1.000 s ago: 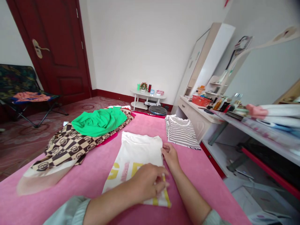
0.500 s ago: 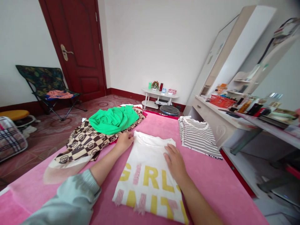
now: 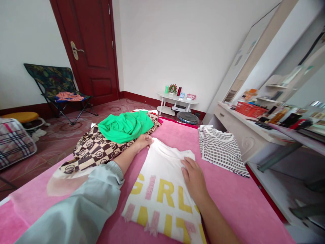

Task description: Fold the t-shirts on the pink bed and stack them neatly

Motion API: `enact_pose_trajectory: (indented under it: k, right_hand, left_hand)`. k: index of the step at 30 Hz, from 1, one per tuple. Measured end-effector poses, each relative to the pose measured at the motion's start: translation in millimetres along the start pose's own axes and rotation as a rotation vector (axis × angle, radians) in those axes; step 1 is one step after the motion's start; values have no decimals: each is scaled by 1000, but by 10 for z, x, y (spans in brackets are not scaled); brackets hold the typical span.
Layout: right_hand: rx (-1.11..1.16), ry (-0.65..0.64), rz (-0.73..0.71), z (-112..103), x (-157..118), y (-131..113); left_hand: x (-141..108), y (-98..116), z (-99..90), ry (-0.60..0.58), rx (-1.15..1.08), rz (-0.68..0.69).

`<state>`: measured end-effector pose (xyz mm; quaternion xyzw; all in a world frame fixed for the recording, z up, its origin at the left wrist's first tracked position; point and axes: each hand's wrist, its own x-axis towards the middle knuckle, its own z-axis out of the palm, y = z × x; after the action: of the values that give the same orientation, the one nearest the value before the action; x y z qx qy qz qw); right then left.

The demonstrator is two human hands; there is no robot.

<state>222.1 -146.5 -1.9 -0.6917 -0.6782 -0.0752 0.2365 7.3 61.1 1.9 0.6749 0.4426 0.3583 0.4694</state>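
Observation:
A white shirt [image 3: 162, 176] with yellow and pink lettering lies folded on the pink bedspread [image 3: 228, 200]. My left hand [image 3: 144, 141] pinches its upper left corner between closed fingers. On the shirt's right edge rests my right hand [image 3: 195, 178], its fingers spread over the fabric. Left of the shirt, a green garment [image 3: 127, 127] sits crumpled on a brown-and-cream checked cloth [image 3: 96, 149]. To the right is a folded black-and-white striped garment [image 3: 220, 147].
A dressing table [image 3: 236, 123] with a red basket [image 3: 250, 109] and bottles stands along the right side. Beyond the bed is a small white table [image 3: 175, 98]. At the left are a folding chair [image 3: 54, 83] with clothes and a yellow stool [image 3: 21, 117].
My left hand has moved slightly up and now grips the shirt's corner, which is pulled a little up. The camera view has shifted slightly. My right hand stays on the shirt.

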Motion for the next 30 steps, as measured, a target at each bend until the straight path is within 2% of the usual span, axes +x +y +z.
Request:
enact_pose_trajectory:
  k: [3,6,8,11,13,14,17,19,21,26,30]
  right_hand:
    - [-3,3,-2,-6,2,-6]
    - [-12,-6,2,-17,4,-8]
    - [-18,-11,4,-26,2,-10]
    - [-28,15,-3,-50,-9,-27]
    - [-36,33,-33,-68,-20,-49]
    - [-42,26,-56,-74,-24,-61]
    - [-49,-98,-95,-65,-22,-85]
    - [-53,-195,-48,-36,-10,-84]
    - [-66,-237,31,1,0,-72]
    - [-112,-228,133,36,-48,-48]
    - [-162,-228,178,-68,-144,-62]
  left_hand:
    - [47,-37,17,34,151,63]
    - [31,44,-22,90,304,142]
    - [-78,162,-40,122,388,186]
    - [-419,362,30,130,466,257]
    - [-713,449,144,39,531,344]
    - [-853,467,210,-54,592,406]
    - [-1125,420,382,-306,777,479]
    - [-1139,344,446,-370,843,441]
    - [-1047,275,473,-375,871,406]
    - [-793,189,446,-268,902,344]
    - [-876,150,300,-247,925,304]
